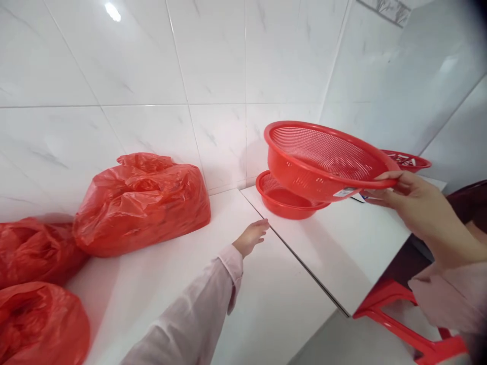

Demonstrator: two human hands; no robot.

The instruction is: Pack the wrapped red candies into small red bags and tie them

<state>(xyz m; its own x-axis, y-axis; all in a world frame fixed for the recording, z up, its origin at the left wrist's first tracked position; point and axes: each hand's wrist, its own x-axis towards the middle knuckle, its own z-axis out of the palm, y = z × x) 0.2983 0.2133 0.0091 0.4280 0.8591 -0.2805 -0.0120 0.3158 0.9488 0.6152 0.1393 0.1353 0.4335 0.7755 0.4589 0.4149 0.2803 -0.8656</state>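
Observation:
My right hand (414, 197) pinches the near right rim of a large red plastic colander (304, 177), which is held tilted in the air above the table. A small label (345, 192) sticks to its side. Below and partly behind it, a second red basin (289, 210) rests on the white table; the raised colander hides part of it. My left hand (252, 237) is held over the table near the seam, its fingers stretched out and nothing in them.
Several stuffed red plastic bags (144, 208) sit along the left of the white table (266, 299). Behind my right hand, another red basket (414, 161) holds small pale pieces. A red plastic stool (395, 324) stands below the table's right edge. White tiled wall (216, 56) closes off the back.

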